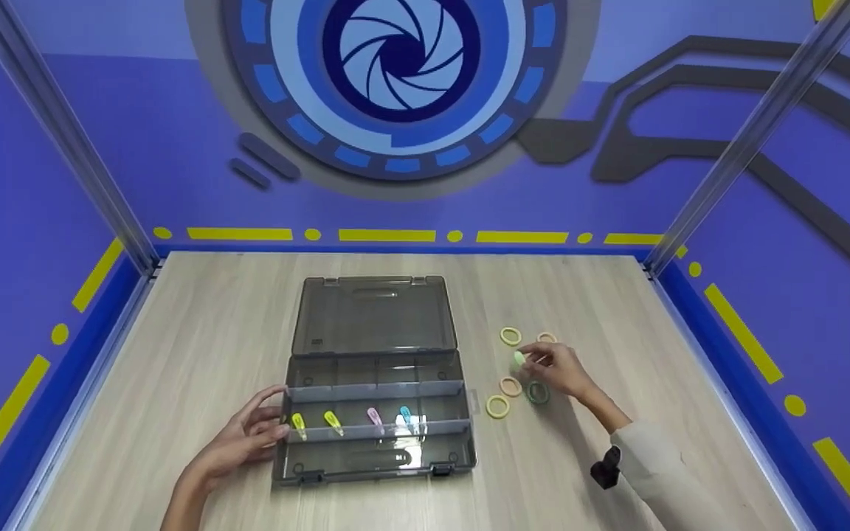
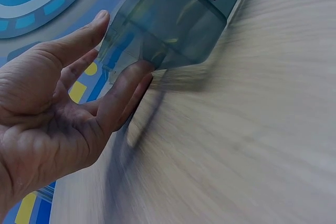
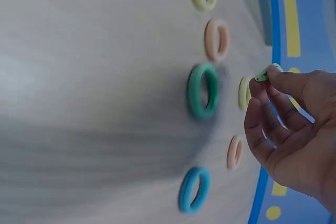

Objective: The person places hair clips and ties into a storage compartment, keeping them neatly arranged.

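Wearing a pale sleeve (image 1: 665,472) on the right arm, above the near right part of the bench (image 1: 196,317), with a small black fitting (image 1: 606,468) beside the cuff. Touching the left wall of a smoky see-through case (image 1: 377,477) with the left hand (image 1: 237,441), thumb and fingers spread apart. Set near the middle of the bench, latches toward the near edge, and split inside by two pale partitions running left to right. Holding in the middle row, counted from the left, a yellow clip (image 1: 299,425), another yellow clip (image 1: 333,422), a pink clip (image 1: 374,418) and a blue clip (image 1: 406,417), all close to the nearer partition; cannot tell whether touching it.

Toward the bench's right edge, coming first to a yellow ring (image 1: 497,416), then to a green ring (image 1: 537,402) beside a peach ring (image 1: 510,394). Just beyond, pinching a small pale green clip (image 3: 268,73) between thumb and fingertips of the right hand (image 1: 559,369). Catching a blue ring (image 3: 185,192) on the bench in the right wrist view only. Farther, finding a second peach ring (image 1: 546,333) and a second yellow ring (image 1: 511,344), level with the case's lid (image 1: 373,317), laid back toward the far edge. Past that edge, facing a blue wall (image 1: 395,214) with yellow dashes, between metal posts (image 1: 63,133) at the far corners.
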### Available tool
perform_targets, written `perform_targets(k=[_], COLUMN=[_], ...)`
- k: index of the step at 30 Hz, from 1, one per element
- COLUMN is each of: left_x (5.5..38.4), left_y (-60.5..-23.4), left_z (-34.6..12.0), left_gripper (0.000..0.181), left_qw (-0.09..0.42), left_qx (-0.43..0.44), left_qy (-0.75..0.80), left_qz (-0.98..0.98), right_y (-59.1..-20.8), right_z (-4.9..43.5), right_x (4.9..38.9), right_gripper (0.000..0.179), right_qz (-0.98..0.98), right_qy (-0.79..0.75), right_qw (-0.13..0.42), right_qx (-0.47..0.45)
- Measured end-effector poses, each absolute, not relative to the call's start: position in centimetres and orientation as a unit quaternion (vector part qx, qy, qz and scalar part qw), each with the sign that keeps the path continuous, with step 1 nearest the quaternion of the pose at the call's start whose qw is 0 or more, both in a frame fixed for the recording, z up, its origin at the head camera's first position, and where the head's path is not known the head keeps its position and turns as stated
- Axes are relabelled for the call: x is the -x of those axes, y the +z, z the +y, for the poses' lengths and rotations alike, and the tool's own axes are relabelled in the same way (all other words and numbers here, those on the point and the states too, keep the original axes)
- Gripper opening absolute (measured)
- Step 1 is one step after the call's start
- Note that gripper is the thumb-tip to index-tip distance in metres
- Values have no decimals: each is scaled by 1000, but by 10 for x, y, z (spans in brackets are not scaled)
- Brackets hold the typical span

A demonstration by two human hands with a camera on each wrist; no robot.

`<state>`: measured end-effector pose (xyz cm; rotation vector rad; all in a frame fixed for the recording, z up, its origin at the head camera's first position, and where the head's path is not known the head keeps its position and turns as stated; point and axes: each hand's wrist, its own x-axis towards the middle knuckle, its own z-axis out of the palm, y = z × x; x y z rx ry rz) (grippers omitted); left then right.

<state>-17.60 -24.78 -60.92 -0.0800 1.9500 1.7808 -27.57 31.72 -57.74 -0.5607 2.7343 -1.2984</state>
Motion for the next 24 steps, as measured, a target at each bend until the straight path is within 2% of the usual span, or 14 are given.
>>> perform_targets(k=[17, 24], left_x=[177, 176], left_y=[-608, -608], left_z=[-247, -245], left_gripper=[81, 82], left_qw=[239, 237], left_qx=[39, 60], left_qy=[647, 636], left_qz=[723, 732], right_y=[-558, -557], right_z=[263, 250], right_x=[255, 246], right_gripper=[32, 31], right_qz=[817, 821], right_qy=[-531, -516], right_qw=[165, 173], right_qx=[154, 170])
